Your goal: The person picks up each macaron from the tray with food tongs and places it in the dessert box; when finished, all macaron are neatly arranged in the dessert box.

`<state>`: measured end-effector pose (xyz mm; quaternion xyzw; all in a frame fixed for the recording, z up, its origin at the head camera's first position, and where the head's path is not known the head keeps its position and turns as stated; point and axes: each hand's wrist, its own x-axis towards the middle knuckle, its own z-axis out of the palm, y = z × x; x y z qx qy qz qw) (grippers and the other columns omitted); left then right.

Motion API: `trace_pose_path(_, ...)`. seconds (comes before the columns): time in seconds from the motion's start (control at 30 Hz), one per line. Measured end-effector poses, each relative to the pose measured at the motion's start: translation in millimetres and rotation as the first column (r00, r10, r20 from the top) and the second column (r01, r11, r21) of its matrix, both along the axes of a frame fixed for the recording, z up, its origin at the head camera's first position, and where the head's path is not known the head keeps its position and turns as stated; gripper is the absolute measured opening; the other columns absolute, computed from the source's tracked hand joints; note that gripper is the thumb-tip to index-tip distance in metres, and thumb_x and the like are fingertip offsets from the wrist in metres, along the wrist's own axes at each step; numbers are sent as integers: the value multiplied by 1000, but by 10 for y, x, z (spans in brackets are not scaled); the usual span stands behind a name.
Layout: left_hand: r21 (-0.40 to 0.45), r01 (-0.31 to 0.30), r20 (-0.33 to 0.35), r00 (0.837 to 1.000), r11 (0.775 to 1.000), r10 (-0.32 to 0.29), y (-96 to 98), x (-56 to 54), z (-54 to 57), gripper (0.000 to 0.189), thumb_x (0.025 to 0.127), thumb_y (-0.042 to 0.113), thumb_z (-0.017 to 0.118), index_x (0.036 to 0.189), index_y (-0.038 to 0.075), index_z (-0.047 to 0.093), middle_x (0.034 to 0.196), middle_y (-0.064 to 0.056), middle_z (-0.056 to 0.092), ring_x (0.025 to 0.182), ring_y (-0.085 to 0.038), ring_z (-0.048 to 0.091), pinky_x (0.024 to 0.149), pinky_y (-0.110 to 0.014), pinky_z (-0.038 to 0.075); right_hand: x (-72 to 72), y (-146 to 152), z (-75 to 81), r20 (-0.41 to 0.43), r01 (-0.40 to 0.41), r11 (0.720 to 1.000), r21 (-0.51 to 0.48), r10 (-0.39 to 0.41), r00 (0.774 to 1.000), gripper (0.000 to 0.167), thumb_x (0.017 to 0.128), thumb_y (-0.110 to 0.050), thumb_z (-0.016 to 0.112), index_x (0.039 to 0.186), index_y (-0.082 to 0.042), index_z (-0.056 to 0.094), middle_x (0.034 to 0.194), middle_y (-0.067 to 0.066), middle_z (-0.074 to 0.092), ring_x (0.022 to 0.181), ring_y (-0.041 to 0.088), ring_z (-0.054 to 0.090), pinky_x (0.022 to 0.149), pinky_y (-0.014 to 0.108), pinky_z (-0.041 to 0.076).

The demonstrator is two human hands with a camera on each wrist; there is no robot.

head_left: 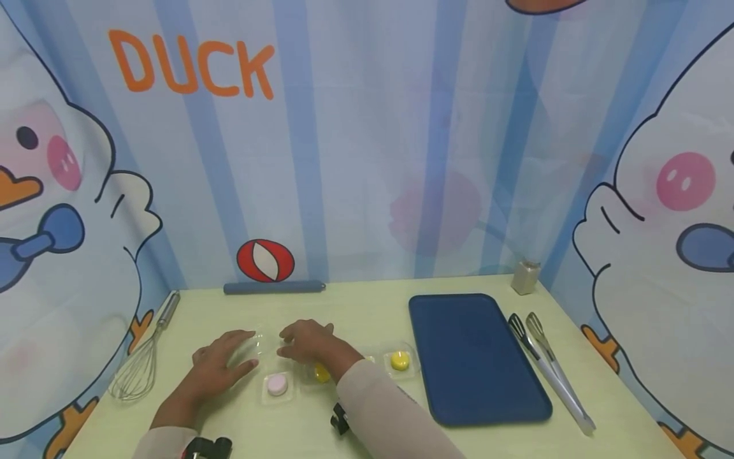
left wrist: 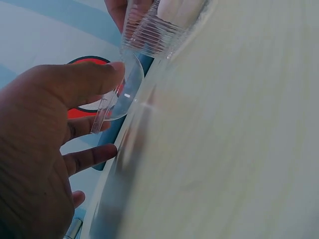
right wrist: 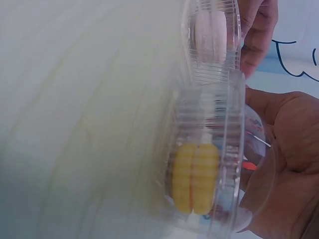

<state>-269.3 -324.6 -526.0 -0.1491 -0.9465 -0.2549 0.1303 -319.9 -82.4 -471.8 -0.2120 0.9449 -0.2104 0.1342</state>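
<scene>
My left hand (head_left: 220, 366) pinches a clear plastic domed piece (left wrist: 130, 94) between thumb and fingers, above the table's left half. Facing it is my right hand (head_left: 312, 344), fingers bent and thumb near the same clear plastic; I cannot tell whether it grips it. Below and between the hands, a pale pink macaron (head_left: 278, 384) sits in a small clear box. A yellow macaron (right wrist: 195, 178) in a clear ridged box lies under the right wrist, partly covered by the forearm in the head view. Farther right, another yellow macaron (head_left: 400, 361) sits in its clear box.
A dark blue tray (head_left: 482, 363) lies right of the boxes, with silver tongs (head_left: 553, 376) beside it. A whisk (head_left: 140, 360) lies at the left edge. Along the back are a blue-grey rolling pin (head_left: 274, 288) and a small metallic block (head_left: 525, 277).
</scene>
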Motion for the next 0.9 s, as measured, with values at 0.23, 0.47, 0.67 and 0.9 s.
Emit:
trace_pose_path(0.23, 11, 30, -29, 999, 999, -30, 25, -6, 48, 55, 98, 28, 82, 147, 11, 64, 149, -17, 64, 138, -46, 63, 97, -68, 40, 10, 52, 13, -11, -12, 999, -37, 12, 1000, 41, 104, -44, 73, 141, -26, 74, 136, -13, 78, 142, 15, 64, 125, 60, 37)
trace_pose_path(0.47, 39, 125, -104, 987, 991, -120, 103, 14, 167, 63, 93, 20, 88, 149, 9, 63, 147, -13, 66, 117, -32, 73, 97, -58, 60, -9, 148, 23, -118, -68, 991, -112, 55, 991, 43, 100, -36, 81, 139, -19, 75, 123, -7, 83, 126, 15, 72, 108, 47, 46)
trace_pose_path(0.67, 77, 190, -148, 973, 979, -177, 183, 41, 265, 69, 87, 10, 91, 149, 10, 63, 146, -11, 67, 101, -14, 73, 90, -44, 63, -19, 226, 59, -56, -124, 942, -311, 112, 992, 69, 94, -21, 88, 156, -14, 59, 117, 1, 80, 108, 13, 73, 103, 30, 58)
trace_pose_path(0.9, 185, 221, -27, 975, 958, -220, 266, 56, 369, 83, 87, 2, 89, 160, 12, 51, 154, -21, 59, 99, -8, 77, 84, -32, 63, -30, 301, 95, -1, -124, 911, -393, 135, 991, 85, 90, -16, 92, 164, -18, 49, 93, -5, 67, 83, 7, 60, 81, 22, 53)
